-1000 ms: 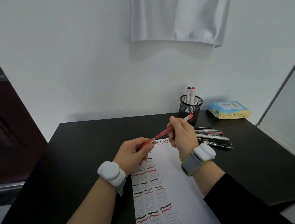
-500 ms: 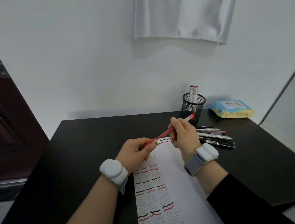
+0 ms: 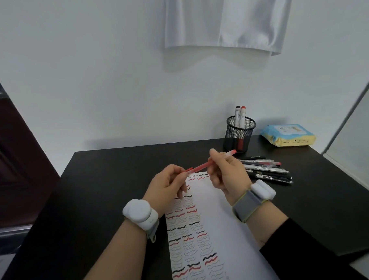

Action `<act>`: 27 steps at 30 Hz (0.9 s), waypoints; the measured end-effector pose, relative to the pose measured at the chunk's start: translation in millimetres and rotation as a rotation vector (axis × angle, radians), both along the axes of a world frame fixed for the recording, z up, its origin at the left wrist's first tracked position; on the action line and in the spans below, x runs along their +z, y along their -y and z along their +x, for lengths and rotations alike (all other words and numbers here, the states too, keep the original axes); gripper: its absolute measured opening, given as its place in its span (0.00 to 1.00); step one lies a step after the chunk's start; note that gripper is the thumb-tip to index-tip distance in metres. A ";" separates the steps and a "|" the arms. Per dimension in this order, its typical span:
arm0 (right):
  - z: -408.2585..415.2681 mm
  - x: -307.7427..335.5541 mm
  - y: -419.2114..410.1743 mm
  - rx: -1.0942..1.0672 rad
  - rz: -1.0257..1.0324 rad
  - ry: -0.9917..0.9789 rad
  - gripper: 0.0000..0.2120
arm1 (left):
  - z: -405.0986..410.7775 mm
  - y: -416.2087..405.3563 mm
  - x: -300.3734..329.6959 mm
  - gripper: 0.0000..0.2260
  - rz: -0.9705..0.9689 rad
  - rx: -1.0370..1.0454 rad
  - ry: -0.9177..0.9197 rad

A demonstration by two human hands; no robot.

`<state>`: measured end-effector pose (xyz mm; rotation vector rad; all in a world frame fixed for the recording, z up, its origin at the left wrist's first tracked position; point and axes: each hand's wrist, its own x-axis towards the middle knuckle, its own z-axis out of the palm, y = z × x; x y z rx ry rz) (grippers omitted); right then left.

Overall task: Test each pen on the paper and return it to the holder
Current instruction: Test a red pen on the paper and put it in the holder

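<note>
Black desk [image 3: 118,185], frame centre: red pen [image 3: 201,166] pinched by left hand [image 3: 168,183] and right hand [image 3: 227,174], likely uncapping above paper [image 3: 221,223].

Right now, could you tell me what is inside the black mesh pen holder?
Two markers stand in the mesh holder, one black-capped, one red-capped. The dark mesh hides whatever else might lie at its bottom.

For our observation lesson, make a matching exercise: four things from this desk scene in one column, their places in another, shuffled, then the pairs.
Things:
1. red pen
2. two markers
3. loose pens
4. paper

Places:
A. lying on the desk right of the paper
B. flat under the wrists
C. held between both hands
D. upright in the mesh holder

Pairs: 1-C, 2-D, 3-A, 4-B
</note>
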<state>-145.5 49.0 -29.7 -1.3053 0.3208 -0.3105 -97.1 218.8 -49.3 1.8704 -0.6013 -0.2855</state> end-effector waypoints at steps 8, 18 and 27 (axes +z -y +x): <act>-0.8 -7.6 -8.0 -0.007 0.078 -0.011 0.13 | 1.2 -1.5 -0.9 0.03 -0.037 0.076 0.048; -6.4 4.5 -2.1 0.082 0.003 0.040 0.10 | -8.2 5.9 -0.2 0.05 -0.107 0.182 0.120; 7.7 39.9 62.4 -0.137 0.011 0.078 0.06 | -10.4 26.0 -15.1 0.29 0.595 0.111 0.593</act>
